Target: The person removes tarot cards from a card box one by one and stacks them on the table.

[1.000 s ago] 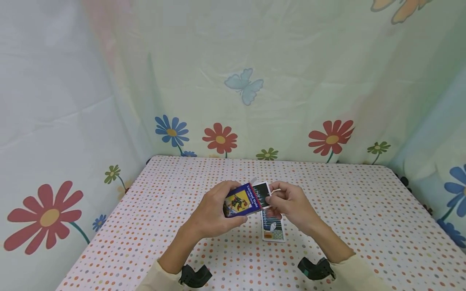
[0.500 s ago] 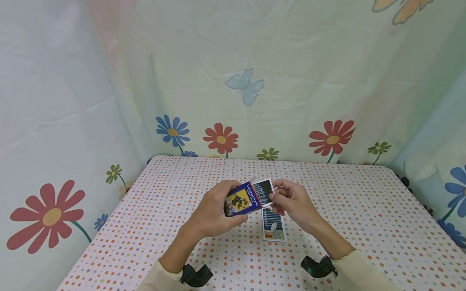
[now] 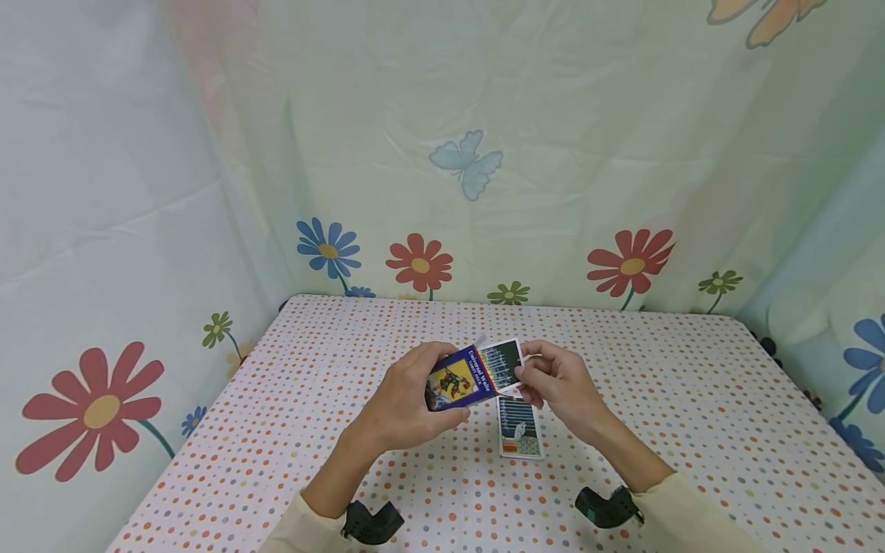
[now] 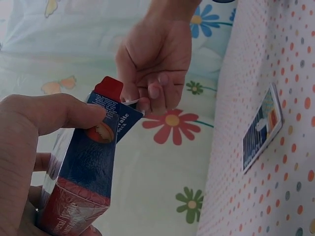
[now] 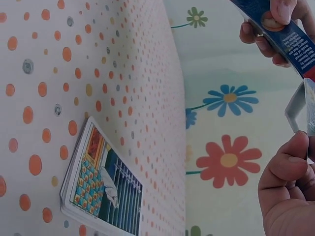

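My left hand (image 3: 408, 395) grips a blue and red tarot card box (image 3: 458, 382), fingers round one edge and thumb along the other, its end turned toward the right. From that end a tarot card (image 3: 502, 364) with a dark picture sticks partway out. Thumb and fingertips of my right hand (image 3: 563, 384) pinch its outer edge. A red flap (image 4: 110, 88) stands up at the box's end in the left wrist view. Below the hands, a small stack of tarot cards (image 5: 110, 184) lies face up on the table; the box and card overlap its far end in the head view.
The table carries a white cloth (image 3: 311, 491) with coloured dots. A flowered curtain (image 3: 539, 192) hangs behind it and along both sides. Black wrist devices sit at both cuffs, among them the left device (image 3: 373, 523).
My right hand has shifted a little to the right, and more of the card shows outside the box. The left hand and the stack on the table stay nearly in place.
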### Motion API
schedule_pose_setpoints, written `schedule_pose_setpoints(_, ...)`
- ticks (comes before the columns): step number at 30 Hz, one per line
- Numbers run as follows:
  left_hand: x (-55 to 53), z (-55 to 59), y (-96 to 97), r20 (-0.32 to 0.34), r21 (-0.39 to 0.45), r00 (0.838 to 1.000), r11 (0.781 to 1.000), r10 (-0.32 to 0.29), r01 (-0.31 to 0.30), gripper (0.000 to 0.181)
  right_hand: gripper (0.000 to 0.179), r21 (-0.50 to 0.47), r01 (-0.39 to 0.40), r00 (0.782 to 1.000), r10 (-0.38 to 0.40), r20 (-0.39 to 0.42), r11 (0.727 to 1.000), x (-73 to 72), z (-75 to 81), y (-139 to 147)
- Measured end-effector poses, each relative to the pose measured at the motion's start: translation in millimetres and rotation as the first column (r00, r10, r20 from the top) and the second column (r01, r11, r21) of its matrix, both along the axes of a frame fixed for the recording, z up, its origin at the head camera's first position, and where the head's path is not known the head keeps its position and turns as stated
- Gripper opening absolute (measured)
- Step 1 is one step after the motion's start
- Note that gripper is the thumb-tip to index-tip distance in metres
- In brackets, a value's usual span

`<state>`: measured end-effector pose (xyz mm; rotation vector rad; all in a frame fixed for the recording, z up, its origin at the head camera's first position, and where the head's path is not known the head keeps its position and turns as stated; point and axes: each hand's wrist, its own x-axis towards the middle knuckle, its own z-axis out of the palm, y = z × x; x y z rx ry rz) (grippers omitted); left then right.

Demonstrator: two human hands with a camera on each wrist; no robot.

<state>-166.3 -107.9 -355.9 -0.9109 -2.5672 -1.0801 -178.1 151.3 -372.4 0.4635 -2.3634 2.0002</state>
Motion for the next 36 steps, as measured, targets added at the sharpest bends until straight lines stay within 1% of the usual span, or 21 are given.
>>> schedule_pose_setpoints(3,0.1,0.1,-0.6,0.005,-0.002,1.000,1.000,0.002,-0.002,0.072,0.026,-0.017,0.007,1.000,-0.007,0.023,1.000,-1.9,-2.7,0)
schedule_pose_setpoints(6,0.6,0.1,-0.9,0.013,-0.004,1.000,1.000,0.007,-0.007,0.072,0.028,-0.035,0.032,0.997,-0.030,0.065,0.999,-3.7,-6.6,1)
schedule_pose_setpoints(11,1.6,0.4,-0.8,0.019,-0.009,1.000,1.000,0.015,-0.015,0.072,0.036,-0.049,0.092,0.985,-0.084,0.150,0.995,-6.3,-14.8,3)
schedule_pose_setpoints(15,2.0,0.5,-1.0,0.015,-0.007,1.000,1.000,0.010,-0.010,0.072,0.040,-0.058,0.116,0.977,-0.104,0.186,0.992,-8.5,-20.8,6)
schedule_pose_setpoints(20,2.0,1.1,-1.3,0.016,-0.005,1.000,1.000,0.006,-0.006,0.072,0.038,-0.066,0.150,0.970,-0.134,0.205,0.986,-10.9,-26.3,9)
schedule_pose_setpoints(25,1.5,2.8,-2.2,-0.005,0.008,1.000,1.000,0.013,-0.013,0.072,0.038,-0.056,0.184,0.965,-0.169,0.202,0.981,-14.1,-30.9,14)
schedule_pose_setpoints(31,0.6,3.9,-3.2,-0.014,0.026,1.000,1.000,0.008,-0.008,0.073,0.036,-0.037,0.220,0.951,-0.206,0.232,0.975,-17.7,-36.7,18)
schedule_pose_setpoints(36,0.3,4.8,-4.1,-0.013,0.021,1.000,1.000,0.013,-0.013,0.072,0.036,-0.005,0.224,0.952,-0.218,0.214,0.974,-22.2,-40.8,19)
